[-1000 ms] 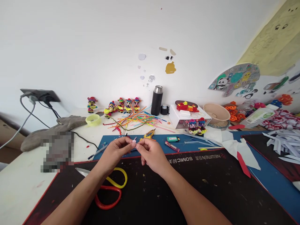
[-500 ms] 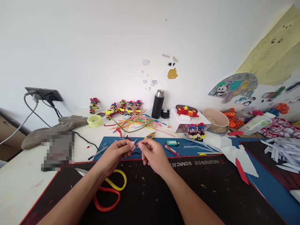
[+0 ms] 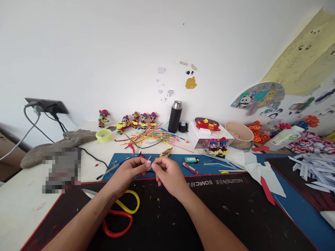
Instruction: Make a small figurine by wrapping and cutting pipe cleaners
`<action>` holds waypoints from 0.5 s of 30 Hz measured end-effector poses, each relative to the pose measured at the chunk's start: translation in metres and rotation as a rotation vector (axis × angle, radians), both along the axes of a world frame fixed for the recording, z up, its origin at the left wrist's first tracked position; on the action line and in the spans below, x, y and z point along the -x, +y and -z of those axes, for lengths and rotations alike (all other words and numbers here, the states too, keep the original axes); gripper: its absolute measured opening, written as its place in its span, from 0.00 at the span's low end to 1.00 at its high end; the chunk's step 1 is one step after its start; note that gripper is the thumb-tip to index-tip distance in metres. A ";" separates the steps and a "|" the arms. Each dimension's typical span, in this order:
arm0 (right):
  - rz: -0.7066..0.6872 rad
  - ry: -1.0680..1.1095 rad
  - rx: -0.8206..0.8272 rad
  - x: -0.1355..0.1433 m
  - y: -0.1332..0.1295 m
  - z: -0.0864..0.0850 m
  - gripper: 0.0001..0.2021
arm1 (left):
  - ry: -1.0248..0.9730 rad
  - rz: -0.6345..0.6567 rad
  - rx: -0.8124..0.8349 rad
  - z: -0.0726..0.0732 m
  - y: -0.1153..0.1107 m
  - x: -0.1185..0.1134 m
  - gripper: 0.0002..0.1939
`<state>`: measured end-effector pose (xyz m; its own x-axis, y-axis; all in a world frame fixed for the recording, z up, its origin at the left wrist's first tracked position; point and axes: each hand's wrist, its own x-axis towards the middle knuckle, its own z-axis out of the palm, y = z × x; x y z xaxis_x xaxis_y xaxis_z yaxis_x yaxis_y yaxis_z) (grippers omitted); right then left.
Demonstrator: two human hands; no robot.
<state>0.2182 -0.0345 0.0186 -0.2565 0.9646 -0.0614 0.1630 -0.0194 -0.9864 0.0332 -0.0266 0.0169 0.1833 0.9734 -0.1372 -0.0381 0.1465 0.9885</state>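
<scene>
Head view, pale piece: The small pale piece (image 3: pixel 148 163), with a thin pinkish stem beside it, sits at your fingertips above the blue mat (image 3: pixel 209 170).
Left hand: Your left hand (image 3: pixel 132 170) pinches the pale piece between thumb and forefinger, the other fingers curled beneath.
Right hand: Your right hand (image 3: pixel 169 174) meets it from the other side, thumb and forefinger drawn near each other; whether they close on anything cannot be told.
The gap: Half a second ago your fingertips stood slightly apart; now they come together at the pale piece, which suggests both hands are working on it at once.
Scissors: Open scissors (image 3: pixel 138 200) lie under and beside your left forearm, the blade tip showing past its outer side, the handles on its inner side; a low sweep that way could catch them.
Far edge: A yellow tool (image 3: pixel 166 152), a green item (image 3: pixel 191 159) and a pink item (image 3: pixel 190 168) lie just beyond your right hand, limiting reach forward.
Black mat: Room to move opens toward you, where the black mat (image 3: pixel 167 216) spreads between your forearms.
</scene>
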 end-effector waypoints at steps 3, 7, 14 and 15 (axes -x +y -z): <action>-0.004 -0.014 -0.011 0.000 0.000 0.001 0.08 | 0.014 -0.011 -0.013 -0.001 0.000 -0.001 0.19; -0.004 -0.027 -0.023 0.000 -0.001 0.002 0.07 | 0.020 0.000 -0.022 -0.001 0.001 -0.001 0.19; 0.011 -0.035 -0.020 0.001 -0.002 0.001 0.06 | 0.007 -0.006 -0.029 0.001 0.000 0.000 0.19; 0.012 -0.035 -0.023 0.001 -0.002 0.001 0.06 | 0.008 -0.008 -0.030 0.001 -0.001 0.000 0.19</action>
